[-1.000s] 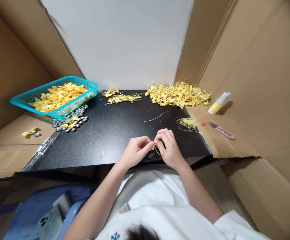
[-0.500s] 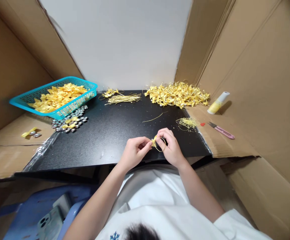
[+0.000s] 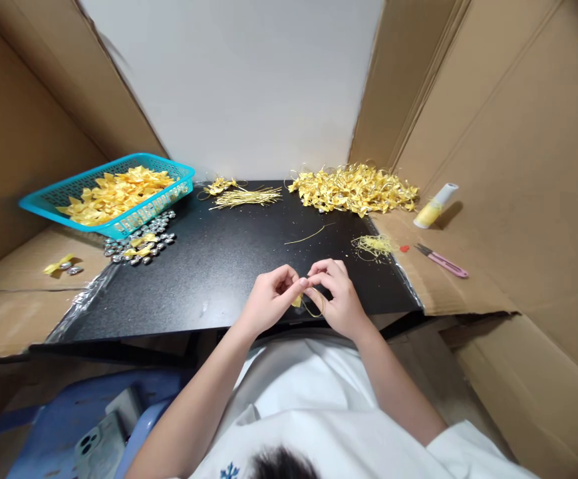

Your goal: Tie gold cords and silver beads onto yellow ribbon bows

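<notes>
My left hand (image 3: 275, 296) and my right hand (image 3: 337, 293) meet above the front of the black table (image 3: 209, 279). Between their fingertips is a yellow ribbon bow (image 3: 297, 301), mostly covered by the fingers. A thin gold cord loop (image 3: 314, 313) hangs from it below the right thumb. The left thumb and forefinger pinch the bow. My right thumb and fingers are closed at the cord beside it; how the cord is knotted is hidden.
A blue basket (image 3: 189, 174) of yellow bows stands left, with silver bells (image 3: 153, 249) before it. Gold cords (image 3: 247, 197), a heap of corded bows (image 3: 353, 189), cord scraps (image 3: 376, 246), pink thread snips (image 3: 443, 259) and a roll (image 3: 435, 206) lie behind and right.
The bow has turned downward and is now more covered by my fingers. My fingertips have come together, and the cord loop hangs lower and slightly further left.
</notes>
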`<state>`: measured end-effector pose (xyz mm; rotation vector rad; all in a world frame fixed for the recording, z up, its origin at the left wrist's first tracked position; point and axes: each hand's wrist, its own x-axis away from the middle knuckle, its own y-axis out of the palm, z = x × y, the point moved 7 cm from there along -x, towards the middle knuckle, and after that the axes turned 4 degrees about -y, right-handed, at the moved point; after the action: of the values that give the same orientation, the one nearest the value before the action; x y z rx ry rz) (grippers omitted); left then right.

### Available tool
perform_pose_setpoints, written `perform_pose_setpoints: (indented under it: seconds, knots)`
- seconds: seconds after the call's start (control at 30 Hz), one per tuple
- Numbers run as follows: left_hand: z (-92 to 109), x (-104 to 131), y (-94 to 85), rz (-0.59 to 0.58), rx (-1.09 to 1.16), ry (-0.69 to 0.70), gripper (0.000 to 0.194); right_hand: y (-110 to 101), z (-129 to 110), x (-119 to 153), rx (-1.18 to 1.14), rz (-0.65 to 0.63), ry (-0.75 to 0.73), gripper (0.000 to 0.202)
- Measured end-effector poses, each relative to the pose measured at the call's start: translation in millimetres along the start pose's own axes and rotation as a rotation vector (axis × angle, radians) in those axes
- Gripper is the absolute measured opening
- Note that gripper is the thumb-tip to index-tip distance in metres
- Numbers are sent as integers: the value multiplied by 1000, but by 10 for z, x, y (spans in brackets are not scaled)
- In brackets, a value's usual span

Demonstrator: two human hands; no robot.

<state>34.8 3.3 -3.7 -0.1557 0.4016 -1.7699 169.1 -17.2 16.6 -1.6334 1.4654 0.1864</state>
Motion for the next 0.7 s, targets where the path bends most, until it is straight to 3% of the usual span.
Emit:
perform_pose_setpoints:
  seconds: [0.3,0.7]
  knots:
    - [-45,-48,18,-213,119,-39,32,-13,20,13,21,18,-4,6]
    - [-63,-53,9,-152,110,-54,31,-41,-9,21,59,63,-23,7]
